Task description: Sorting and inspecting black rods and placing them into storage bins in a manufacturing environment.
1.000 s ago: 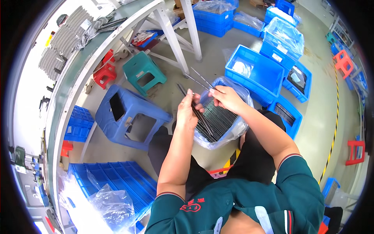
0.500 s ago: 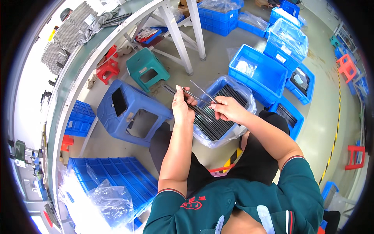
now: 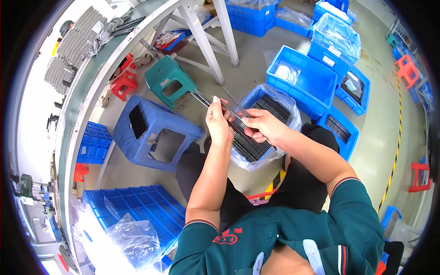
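Slender dark rods (image 3: pixel 200 97) are pinched in the left hand (image 3: pixel 219 122) and the right hand (image 3: pixel 264 126) above the plastic-lined blue bin (image 3: pixel 294 113) of similar rods (image 3: pixel 271 108), piece-by-piece handling apparently being in hand and a steady fingertip grip seemingly called for next.

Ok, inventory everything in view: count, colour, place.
Lined bin: one, blue, near centre
Binned rods: many, dark, inside it
Held rods: several, dark grey, above the bin
Crates: many, blue, right, beyond, lower left
Blue stool: one, blue, left
Phone: one, black, on that stool
Teal stool: one, teal, beyond it
Red stools: several, red, left and right
Worktable: one, green top, white frame, left
Plastic bag: one at least, clear, lower left
Floor tape: long strip, yellow-black, right
Shirt: one, dark green, bottom
Left hand: one, bare, gripping rods
Right hand: one, bare, gripping rods
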A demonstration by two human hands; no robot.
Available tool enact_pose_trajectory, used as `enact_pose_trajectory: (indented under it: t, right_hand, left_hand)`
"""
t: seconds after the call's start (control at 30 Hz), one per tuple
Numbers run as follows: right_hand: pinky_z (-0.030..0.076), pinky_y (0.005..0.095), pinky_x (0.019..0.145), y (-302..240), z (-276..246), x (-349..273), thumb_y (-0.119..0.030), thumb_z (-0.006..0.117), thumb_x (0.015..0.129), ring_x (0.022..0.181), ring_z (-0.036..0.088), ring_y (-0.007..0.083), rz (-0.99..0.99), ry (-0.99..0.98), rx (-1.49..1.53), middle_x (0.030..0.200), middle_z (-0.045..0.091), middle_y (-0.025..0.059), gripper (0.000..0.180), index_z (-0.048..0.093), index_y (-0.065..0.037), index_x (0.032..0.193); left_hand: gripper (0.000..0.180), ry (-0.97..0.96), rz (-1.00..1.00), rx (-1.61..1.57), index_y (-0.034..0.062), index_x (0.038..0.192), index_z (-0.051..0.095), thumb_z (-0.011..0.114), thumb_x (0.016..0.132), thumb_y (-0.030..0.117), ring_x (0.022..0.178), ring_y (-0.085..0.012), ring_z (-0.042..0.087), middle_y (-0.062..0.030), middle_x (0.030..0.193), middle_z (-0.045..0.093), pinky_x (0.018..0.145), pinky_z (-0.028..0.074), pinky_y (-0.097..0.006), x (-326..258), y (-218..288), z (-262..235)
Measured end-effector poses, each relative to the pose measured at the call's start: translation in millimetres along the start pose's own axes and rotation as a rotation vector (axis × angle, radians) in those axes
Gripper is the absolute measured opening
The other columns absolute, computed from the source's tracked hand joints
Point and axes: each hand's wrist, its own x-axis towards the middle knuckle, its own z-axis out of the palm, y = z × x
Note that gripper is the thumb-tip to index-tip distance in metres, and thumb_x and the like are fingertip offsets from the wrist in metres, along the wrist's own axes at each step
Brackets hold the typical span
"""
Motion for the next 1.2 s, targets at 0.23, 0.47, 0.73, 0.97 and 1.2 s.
enact_pose_trajectory:
  t: [0.23,0.47,0.73,0.97,1.2]
  right_hand:
    - [0.028,0.0198,0.037,-8,1,12,-0.020,0.047,0.094,0.043,0.038,0.0060,-0.210,0.089,-0.071,0.062,0.048,0.0022,0.017,0.051,-0.004,0.091]
    - [0.030,0.0187,0.039,-17,-18,23,-0.020,0.047,0.093,0.046,0.041,0.0053,-0.382,0.359,-0.487,0.059,0.047,-0.0018,0.018,0.055,-0.005,0.101]
    - [0.019,0.0193,0.037,-23,-36,31,-0.032,0.063,0.085,0.039,0.029,0.0022,-0.222,0.153,-0.107,0.051,0.038,-0.0066,0.027,0.059,-0.005,0.081]
    - [0.017,0.0237,0.035,-73,-101,39,-0.033,0.059,0.086,0.036,0.023,0.0052,-0.515,0.620,0.089,0.048,0.031,-0.0076,0.027,0.049,-0.013,0.071]
    - [0.020,0.0202,0.034,-49,-80,29,-0.038,0.063,0.083,0.038,0.027,0.0039,-0.290,0.363,-0.059,0.051,0.034,-0.0066,0.032,0.053,-0.009,0.074]
  left_hand:
    - [0.030,-0.172,-0.071,0.172,0.0041,0.082,0.058,0.049,0.094,0.029,0.044,-0.0086,0.041,0.0016,0.054,0.045,0.040,0.035,-0.024,-26,-20,14]
    - [0.028,-0.193,-0.155,0.161,0.0058,0.075,0.055,0.057,0.091,0.029,0.043,-0.0051,0.031,0.0054,0.052,0.038,0.040,0.025,-0.021,-15,-3,6]
    - [0.034,-0.375,-0.510,0.272,0.0078,0.068,0.055,0.059,0.089,0.034,0.043,-0.0050,0.029,0.0058,0.051,0.038,0.042,0.023,-0.022,-27,-19,6]
    - [0.032,-0.618,-0.744,0.248,0.0050,0.072,0.053,0.057,0.090,0.032,0.049,-0.0067,0.034,0.0015,0.061,0.042,0.044,0.028,-0.022,-40,-15,3]
    - [0.031,-0.464,-0.581,0.029,0.0011,0.078,0.057,0.057,0.090,0.030,0.084,-0.0335,0.064,-0.0161,0.099,0.060,0.073,0.055,-0.046,-20,-10,-5]
